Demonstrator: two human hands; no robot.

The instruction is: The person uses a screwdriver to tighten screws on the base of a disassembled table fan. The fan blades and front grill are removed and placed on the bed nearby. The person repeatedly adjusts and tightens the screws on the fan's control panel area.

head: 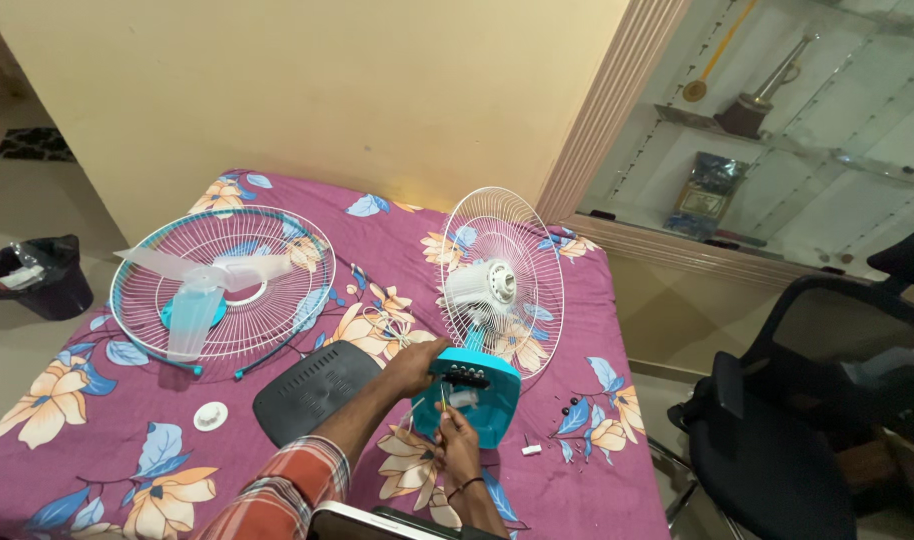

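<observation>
While the fan base [474, 398], a teal housing with a row of dark buttons, is sitting upright near the front edge of the floral purple bedspread [97, 440], the left hand [414, 366] is wrapping its fingers over the upper left corner of that housing, clamped on it. Below, the right hand [458, 447] is pinching a thin screwdriver [443, 399] whose tip is reaching into the open underside of the base; the inner parts there are too small to make out, apart from white wiring [407, 418] trailing out to the left. A rear wire guard [504, 280] with the white motor [482, 284] at its centre is rising behind the base, partly hiding the bedspread pattern. Lying well apart to the left: front guard [224, 283] with a translucent blade [197, 300] resting on it. Just beside the left forearm: dark grey base cover [315, 390]. Near it: small white cap [211, 415]. To the right of the base: tiny white piece [531, 449] and several dark screws [574, 408], shapes unclear. A pale object [377, 522] at the bottom edge is being cut off by the frame. Black office chair [807, 420] is standing at right, partly out of view.
</observation>
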